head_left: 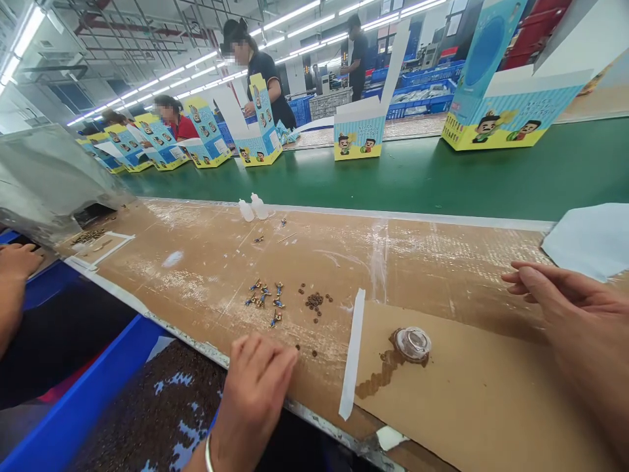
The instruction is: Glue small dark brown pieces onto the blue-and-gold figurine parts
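Note:
My left hand (255, 387) rests on the near edge of the cardboard-covered bench (206, 262), fingers curled down and pressed together; what they hold, if anything, is hidden. Just beyond its fingertips lie a few tiny brown rings (314, 301), and further left a scatter of small blue-and-gold parts (265, 298). My right hand (565, 295) lies at the right on a cardboard sheet (491, 406), fingers stretched out toward the left, holding nothing. Between the hands sits a small clear dish (413, 344) on a brown stain.
A white tape strip (354, 354) holds the sheet's edge. A blue bin (73, 413) of brown parts sits below the bench. Two small white bottles (250, 208) stand by the green conveyor (442, 177), which carries cartoon-printed boxes (358, 137). Another person's hand (14, 262) is far left.

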### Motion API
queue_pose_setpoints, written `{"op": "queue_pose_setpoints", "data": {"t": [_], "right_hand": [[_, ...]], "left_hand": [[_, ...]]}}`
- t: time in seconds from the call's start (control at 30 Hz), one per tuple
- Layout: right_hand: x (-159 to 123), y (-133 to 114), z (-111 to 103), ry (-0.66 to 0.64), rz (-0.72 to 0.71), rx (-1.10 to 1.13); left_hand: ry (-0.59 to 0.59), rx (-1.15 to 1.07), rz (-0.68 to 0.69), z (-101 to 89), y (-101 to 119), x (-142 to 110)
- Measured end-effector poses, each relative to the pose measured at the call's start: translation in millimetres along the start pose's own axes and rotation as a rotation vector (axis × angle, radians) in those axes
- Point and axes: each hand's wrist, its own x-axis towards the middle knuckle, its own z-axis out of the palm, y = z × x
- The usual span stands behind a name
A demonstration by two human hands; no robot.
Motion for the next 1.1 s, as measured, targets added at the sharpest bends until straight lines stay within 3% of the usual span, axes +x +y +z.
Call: {"op": "queue_pose_setpoints", "data": {"t": [0.13, 0.27, 0.6, 0.9, 1.1], "right_hand": [[-4, -3, -1, -0.016, -0.012, -0.04], [-5, -2, -1, -0.019, -0.024, -0.034], [2, 11, 2, -0.002, -0.025, 0.02], [13, 33, 6, 0.01, -0.072, 0.039], [13, 34, 7, 0.016, -0.068, 0.062]], "left_hand": [[0.045, -0.033, 0.045, 10.7, 18, -23], [0.03, 0.007, 0.059, 18.8, 21, -21], [0.057, -0.076, 0.024, 12.1, 8, -32], [0.053, -0.104, -0.047, 11.6, 16, -32], [0.061, -0.093, -0.065, 11.7, 19, -29]]}}
